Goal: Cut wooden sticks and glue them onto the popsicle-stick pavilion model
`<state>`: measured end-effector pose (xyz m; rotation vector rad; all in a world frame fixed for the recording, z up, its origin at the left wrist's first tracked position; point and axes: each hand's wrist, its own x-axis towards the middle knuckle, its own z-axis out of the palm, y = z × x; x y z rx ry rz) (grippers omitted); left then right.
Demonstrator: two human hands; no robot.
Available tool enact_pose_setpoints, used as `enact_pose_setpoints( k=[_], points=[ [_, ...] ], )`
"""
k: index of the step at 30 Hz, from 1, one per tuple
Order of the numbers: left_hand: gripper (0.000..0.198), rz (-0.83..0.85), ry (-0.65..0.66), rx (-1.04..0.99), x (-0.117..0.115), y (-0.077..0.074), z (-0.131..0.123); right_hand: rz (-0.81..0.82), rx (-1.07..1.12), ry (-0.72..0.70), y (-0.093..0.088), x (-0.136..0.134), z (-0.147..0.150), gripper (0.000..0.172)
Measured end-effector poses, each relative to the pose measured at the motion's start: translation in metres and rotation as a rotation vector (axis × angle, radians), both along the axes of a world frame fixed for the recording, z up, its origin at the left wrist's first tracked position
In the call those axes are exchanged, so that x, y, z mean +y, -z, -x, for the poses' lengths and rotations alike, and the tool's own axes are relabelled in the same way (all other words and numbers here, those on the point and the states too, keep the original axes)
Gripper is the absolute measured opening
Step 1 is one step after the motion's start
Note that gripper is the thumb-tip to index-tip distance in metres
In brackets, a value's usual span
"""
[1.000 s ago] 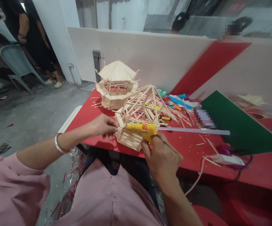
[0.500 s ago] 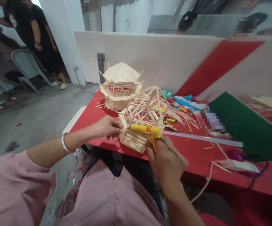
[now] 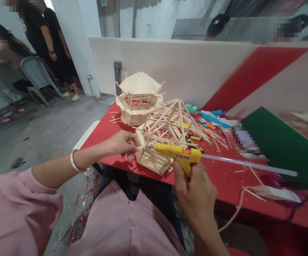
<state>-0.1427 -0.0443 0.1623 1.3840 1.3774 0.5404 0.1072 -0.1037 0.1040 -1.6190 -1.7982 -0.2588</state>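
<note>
My right hand (image 3: 196, 193) grips a yellow glue gun (image 3: 179, 153) by its handle; a long clear glue stick (image 3: 250, 165) pokes out of its back to the right. The nozzle points left at the open stick-frame house model (image 3: 164, 137) on the red table (image 3: 223, 181). My left hand (image 3: 121, 144), fingers pinched, holds the model's left corner. A second, finished stick pavilion (image 3: 139, 97) stands just behind.
Loose sticks, cutters and coloured scraps (image 3: 209, 124) litter the table behind the models. A green board (image 3: 282, 145) lies at the right, a white-and-red partition (image 3: 196, 71) behind. A white cord (image 3: 234, 209) hangs off the front edge. People stand by a grey chair (image 3: 38, 80) at far left.
My right hand has pulled the glue gun to the right and slightly back from the model's left corner. The left hand stays on the model.
</note>
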Motion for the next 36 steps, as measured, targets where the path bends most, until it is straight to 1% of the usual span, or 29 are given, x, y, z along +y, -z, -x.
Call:
enact_pose_setpoints(
  k=[3, 5, 7, 9, 11, 13, 15, 17, 19, 22, 24, 26, 28, 30, 32, 34, 35, 36],
  points=[
    [0.009, -0.004, 0.010, -0.012, 0.000, 0.003, 0.003, 0.079, 0.240, 0.005, 0.001, -0.002, -0.022, 0.048],
    [0.008, -0.003, 0.012, -0.005, 0.000, 0.002, 0.003, 0.133, 0.351, 0.070, 0.006, 0.000, -0.042, 0.049],
    [0.008, -0.008, 0.019, 0.009, -0.001, 0.001, 0.002, 0.186, 0.387, 0.175, 0.015, 0.006, -0.065, 0.049],
    [0.007, -0.014, 0.028, 0.019, -0.001, 0.000, 0.000, 0.243, 0.347, 0.283, 0.031, 0.014, -0.086, 0.047],
    [0.007, -0.018, 0.030, 0.019, 0.000, 0.000, -0.001, 0.313, 0.270, 0.382, 0.050, 0.023, -0.104, 0.045],
    [0.007, -0.016, 0.030, 0.018, 0.000, 0.002, -0.002, 0.384, 0.205, 0.447, 0.070, 0.029, -0.118, 0.045],
    [0.008, -0.012, 0.034, 0.017, 0.001, 0.003, -0.002, 0.426, 0.163, 0.470, 0.088, 0.033, -0.126, 0.048],
    [0.010, -0.012, 0.043, 0.016, 0.002, 0.004, -0.003, 0.432, 0.117, 0.461, 0.101, 0.034, -0.131, 0.050],
    [0.011, -0.018, 0.051, 0.022, 0.002, 0.003, -0.004, 0.429, 0.047, 0.457, 0.108, 0.035, -0.132, 0.051],
    [0.010, -0.031, 0.055, 0.065, 0.003, 0.001, -0.006, 0.407, -0.073, 0.438, 0.113, 0.036, -0.133, 0.055],
    [0.008, -0.061, 0.055, 0.103, 0.001, 0.000, -0.006, 0.349, -0.153, 0.417, 0.112, 0.035, -0.132, 0.059],
    [0.012, -0.108, 0.063, 0.139, -0.001, 0.001, -0.005, 0.249, -0.224, 0.435, 0.106, 0.032, -0.131, 0.060],
    [0.024, -0.167, 0.070, 0.171, -0.005, 0.003, -0.003, 0.127, -0.254, 0.468, 0.094, 0.027, -0.127, 0.056],
    [0.036, -0.272, 0.062, 0.218, -0.010, 0.008, -0.001, 0.010, -0.225, 0.436, 0.076, 0.020, -0.116, 0.048],
    [0.043, -0.421, 0.038, 0.269, -0.016, 0.015, 0.000, -0.111, -0.170, 0.315, 0.056, 0.010, -0.097, 0.039],
    [0.042, -0.560, 0.015, 0.287, -0.022, 0.025, 0.001, -0.244, -0.130, 0.159, 0.037, -0.004, -0.069, 0.028],
    [0.039, -0.612, 0.000, 0.277, -0.025, 0.031, 0.001, -0.297, -0.117, 0.060, 0.030, -0.011, -0.052, 0.022],
    [0.036, -0.654, -0.022, 0.260, -0.027, 0.036, 0.001, -0.319, -0.099, -0.073, 0.025, -0.018, -0.035, 0.017]
  ],
)
